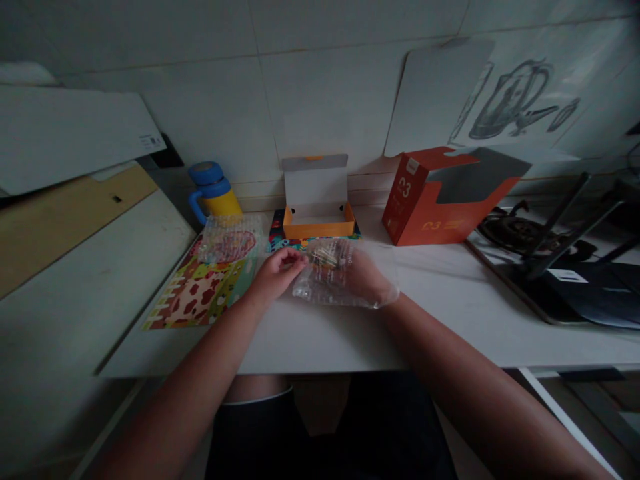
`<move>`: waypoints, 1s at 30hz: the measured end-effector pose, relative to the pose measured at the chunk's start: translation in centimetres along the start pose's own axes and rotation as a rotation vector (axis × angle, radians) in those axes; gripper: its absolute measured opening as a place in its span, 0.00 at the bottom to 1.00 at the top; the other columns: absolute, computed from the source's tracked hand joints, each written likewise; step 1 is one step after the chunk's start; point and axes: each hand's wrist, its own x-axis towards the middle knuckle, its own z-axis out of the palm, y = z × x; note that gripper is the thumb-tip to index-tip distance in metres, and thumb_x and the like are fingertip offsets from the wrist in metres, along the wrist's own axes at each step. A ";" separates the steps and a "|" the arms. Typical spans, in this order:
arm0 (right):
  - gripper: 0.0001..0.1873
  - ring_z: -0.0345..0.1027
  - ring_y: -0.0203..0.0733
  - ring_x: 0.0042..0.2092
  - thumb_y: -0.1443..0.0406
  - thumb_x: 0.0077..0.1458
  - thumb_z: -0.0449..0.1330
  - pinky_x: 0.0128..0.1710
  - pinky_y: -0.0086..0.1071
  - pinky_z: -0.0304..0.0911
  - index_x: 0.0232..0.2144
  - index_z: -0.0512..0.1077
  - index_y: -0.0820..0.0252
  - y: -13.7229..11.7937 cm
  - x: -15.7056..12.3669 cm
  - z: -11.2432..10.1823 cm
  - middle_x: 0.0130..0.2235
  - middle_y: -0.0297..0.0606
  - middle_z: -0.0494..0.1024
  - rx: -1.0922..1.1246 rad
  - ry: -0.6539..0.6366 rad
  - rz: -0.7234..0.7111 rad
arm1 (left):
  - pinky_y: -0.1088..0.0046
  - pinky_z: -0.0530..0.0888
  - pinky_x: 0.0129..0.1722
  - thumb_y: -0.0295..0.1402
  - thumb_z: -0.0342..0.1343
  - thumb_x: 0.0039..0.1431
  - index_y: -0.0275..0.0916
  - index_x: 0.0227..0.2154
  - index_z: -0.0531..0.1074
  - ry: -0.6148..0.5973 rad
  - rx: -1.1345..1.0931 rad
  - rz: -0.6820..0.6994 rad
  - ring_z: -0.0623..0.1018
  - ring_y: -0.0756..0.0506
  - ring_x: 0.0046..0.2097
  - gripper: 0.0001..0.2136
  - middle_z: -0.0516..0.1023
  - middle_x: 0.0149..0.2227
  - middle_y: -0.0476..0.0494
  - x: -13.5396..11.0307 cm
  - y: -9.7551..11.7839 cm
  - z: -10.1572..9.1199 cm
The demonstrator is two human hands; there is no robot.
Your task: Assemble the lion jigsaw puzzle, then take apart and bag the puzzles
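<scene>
My left hand (277, 275) is closed in a pinch on the left edge of a clear plastic bag (320, 291) with printed lettering. My right hand (367, 277) reaches inside this bag from its right side and shows through the plastic. Next to its fingertips, inside the bag, is a small bundle of pale yellowish strips (327, 255), too blurred to name. The right fingers look curled towards it, though the plastic partly hides them. Both hands are above the white table, in front of an open orange box (319, 229) with its lid raised.
To the left, bubble wrap (230, 238) lies on a cow-print sheet (195, 300), near a blue and yellow flask (213, 190). A red-orange carton (435, 210) stands right of the box. Further right are a black router-like device (595, 283) and a stove burner (520, 233). White boards (70, 137) lean at left.
</scene>
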 end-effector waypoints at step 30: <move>0.32 0.75 0.42 0.39 0.62 0.52 0.66 0.39 0.40 0.74 0.59 0.67 0.57 1.5 0.7 -1.8 0.54 0.48 0.78 0.227 0.135 0.166 | 0.62 0.81 0.50 0.43 0.73 0.50 0.41 0.48 0.76 0.136 -0.541 -0.135 0.83 0.41 0.52 0.24 0.83 0.51 0.42 0.8 0.9 -0.8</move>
